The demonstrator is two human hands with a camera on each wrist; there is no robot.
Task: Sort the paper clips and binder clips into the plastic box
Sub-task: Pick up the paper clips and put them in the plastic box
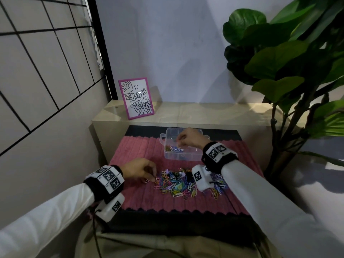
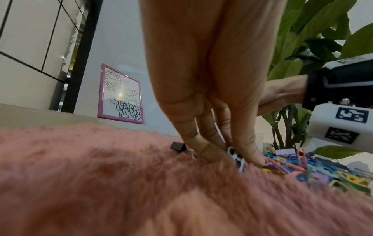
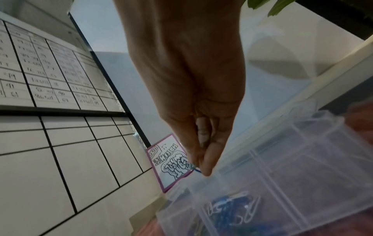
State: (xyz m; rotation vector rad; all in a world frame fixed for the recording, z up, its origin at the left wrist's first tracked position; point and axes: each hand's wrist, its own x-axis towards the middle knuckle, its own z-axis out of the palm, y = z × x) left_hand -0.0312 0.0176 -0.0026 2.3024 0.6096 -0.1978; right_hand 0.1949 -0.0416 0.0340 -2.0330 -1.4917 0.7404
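While the left hand [image 1: 138, 169] pinches a white paper clip [image 2: 240, 161] beside the pile [image 1: 178, 181], the right hand [image 1: 188, 138] holds a blue clip [image 3: 196, 169] pinched over the plastic box [image 1: 167, 155].

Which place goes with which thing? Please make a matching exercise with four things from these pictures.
Things:
1. left hand
2. right hand
3. pink-framed black-and-white drawing
4. black binder clip

Places:
A. on the beige ledge by the wall
B. over the clear plastic compartment box
C. at the left edge of the colourful paper clip pile
D. alone on the pink fluffy mat

Pairs: 1-C, 2-B, 3-A, 4-D
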